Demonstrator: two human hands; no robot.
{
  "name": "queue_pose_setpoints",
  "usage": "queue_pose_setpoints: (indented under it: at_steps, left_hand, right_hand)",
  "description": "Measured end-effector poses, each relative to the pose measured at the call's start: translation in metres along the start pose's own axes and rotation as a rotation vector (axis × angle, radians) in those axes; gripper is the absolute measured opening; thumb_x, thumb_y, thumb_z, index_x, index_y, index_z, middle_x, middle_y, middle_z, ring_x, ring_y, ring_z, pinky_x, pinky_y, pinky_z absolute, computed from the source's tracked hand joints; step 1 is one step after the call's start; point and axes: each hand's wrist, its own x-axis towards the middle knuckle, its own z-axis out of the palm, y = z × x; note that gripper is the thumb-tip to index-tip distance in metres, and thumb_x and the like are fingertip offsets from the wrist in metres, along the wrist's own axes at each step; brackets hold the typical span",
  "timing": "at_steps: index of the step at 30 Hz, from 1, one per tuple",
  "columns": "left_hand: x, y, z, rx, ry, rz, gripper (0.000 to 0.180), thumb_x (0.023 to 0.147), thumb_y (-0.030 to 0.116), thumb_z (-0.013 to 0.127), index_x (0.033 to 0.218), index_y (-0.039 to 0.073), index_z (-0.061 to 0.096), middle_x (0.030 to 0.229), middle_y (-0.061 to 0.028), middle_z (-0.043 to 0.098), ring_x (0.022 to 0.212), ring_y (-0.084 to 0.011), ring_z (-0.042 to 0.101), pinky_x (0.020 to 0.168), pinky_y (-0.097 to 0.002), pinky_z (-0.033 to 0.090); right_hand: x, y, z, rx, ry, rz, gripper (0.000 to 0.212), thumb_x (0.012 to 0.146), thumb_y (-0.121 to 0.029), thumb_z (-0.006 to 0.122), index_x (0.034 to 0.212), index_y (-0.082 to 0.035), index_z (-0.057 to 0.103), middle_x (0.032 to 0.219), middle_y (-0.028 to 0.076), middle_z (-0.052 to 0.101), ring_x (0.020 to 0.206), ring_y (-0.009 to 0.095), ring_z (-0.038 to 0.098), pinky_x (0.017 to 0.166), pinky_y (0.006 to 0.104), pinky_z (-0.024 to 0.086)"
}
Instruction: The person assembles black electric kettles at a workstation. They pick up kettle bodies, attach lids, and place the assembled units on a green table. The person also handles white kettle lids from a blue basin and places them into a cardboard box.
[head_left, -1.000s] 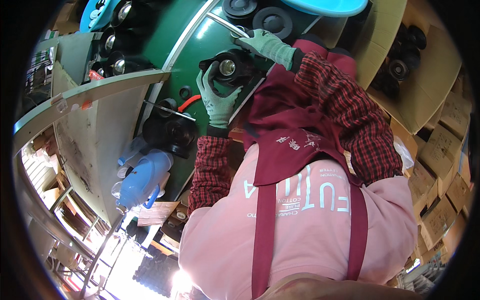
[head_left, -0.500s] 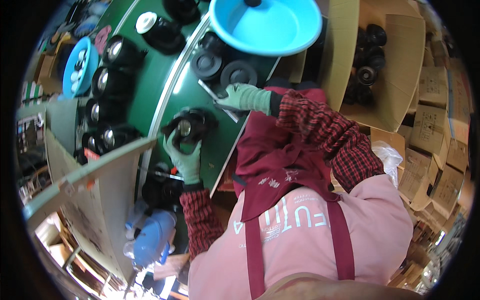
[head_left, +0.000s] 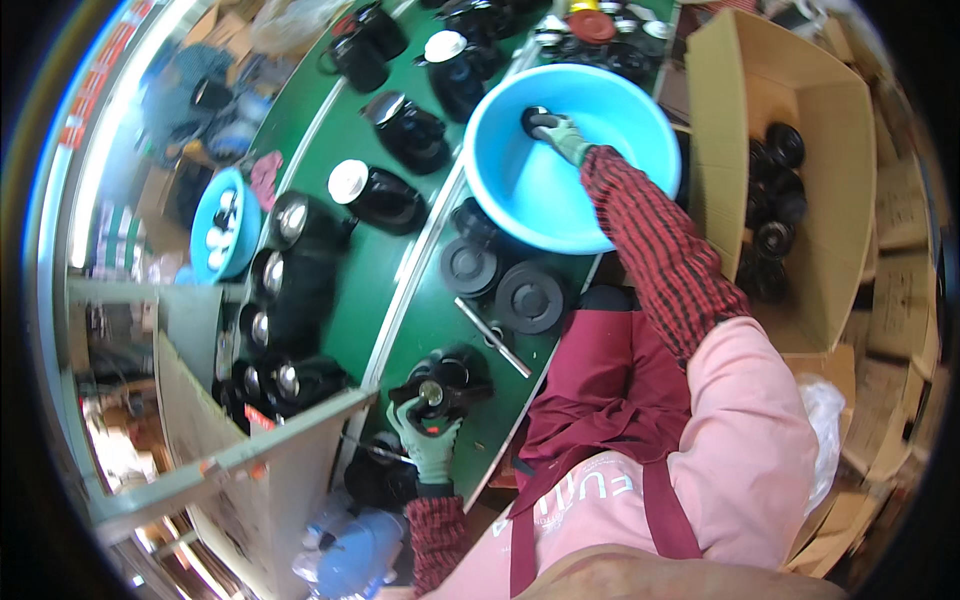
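My left hand (head_left: 430, 440), in a pale green glove, has its fingers curled round a black jug (head_left: 462, 372) with a shiny metal opening, lying on the green table. My right hand (head_left: 566, 138), also gloved, reaches into a large light-blue basin (head_left: 500, 215). Its fingers are closed on a small black round part (head_left: 534, 121) at the basin's far left side. Between the hands, a metal T-shaped tool (head_left: 492, 337) lies on the table beside two black round discs, a nearer one (head_left: 530, 297) and another (head_left: 469, 266).
Several black jugs (head_left: 408, 132) stand or lie across the green table (head_left: 345, 275), some with white lids. A smaller blue basin (head_left: 240, 240) holds white and black parts. On my right stands an open carton (head_left: 715, 150) with black round parts. A metal frame (head_left: 240, 455) borders the near left.
My right hand has left the T-shaped tool on the table and moved away into the big basin, onto the black part. My left hand stays on the jug. The view has shifted.
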Motion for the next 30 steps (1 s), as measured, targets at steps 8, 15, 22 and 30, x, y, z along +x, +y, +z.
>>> queue_pose_setpoints:
  at_steps: [8,15,22,30]
  left_hand:
    - [-0.001,0.029,-0.005,0.293,-0.005,-0.016,0.084,0.061,0.025,0.094,0.133,0.010,0.053,0.144,-0.0197,0.041,0.135,-0.0378,0.040,0.110,-0.0508,0.037]
    - [-0.029,0.124,-0.020,0.226,-0.269,0.195,0.097,0.063,0.033,0.091,0.147,0.010,0.049,0.146,-0.0185,0.047,0.131,-0.0408,0.049,0.108,-0.0512,0.041]
    - [-0.029,0.105,-0.041,0.106,-0.109,0.213,0.088,0.066,0.019,0.090,0.142,0.004,0.048,0.130,-0.0197,0.052,0.117,-0.0375,0.057,0.100,-0.0431,0.049]
    - [0.054,0.069,-0.047,0.572,-0.141,0.195,0.082,0.074,0.049,0.086,0.137,0.006,0.057,0.120,-0.0155,0.061,0.108,-0.0331,0.066,0.089,-0.0427,0.055]
  right_hand:
    - [-0.255,-0.170,-0.030,0.991,-0.070,0.004,0.021,0.094,-0.012,0.069,0.113,-0.003,0.073,0.127,0.014,0.067,0.115,0.020,0.063,0.099,0.0326,0.051]
    - [-0.467,-0.239,-0.009,0.683,-0.627,-0.369,0.025,0.088,-0.015,0.074,0.112,-0.009,0.077,0.119,0.016,0.059,0.117,0.029,0.058,0.099,0.0367,0.049]
    - [-0.469,-0.251,0.005,0.857,-0.654,-0.379,0.027,0.092,-0.015,0.071,0.118,-0.005,0.071,0.128,0.013,0.057,0.125,0.024,0.056,0.104,0.0353,0.046]
    - [-0.440,-0.235,0.100,0.149,-0.252,-0.434,0.053,0.086,-0.027,0.072,0.131,-0.004,0.053,0.124,0.021,0.059,0.118,0.040,0.058,0.105,0.0476,0.045]
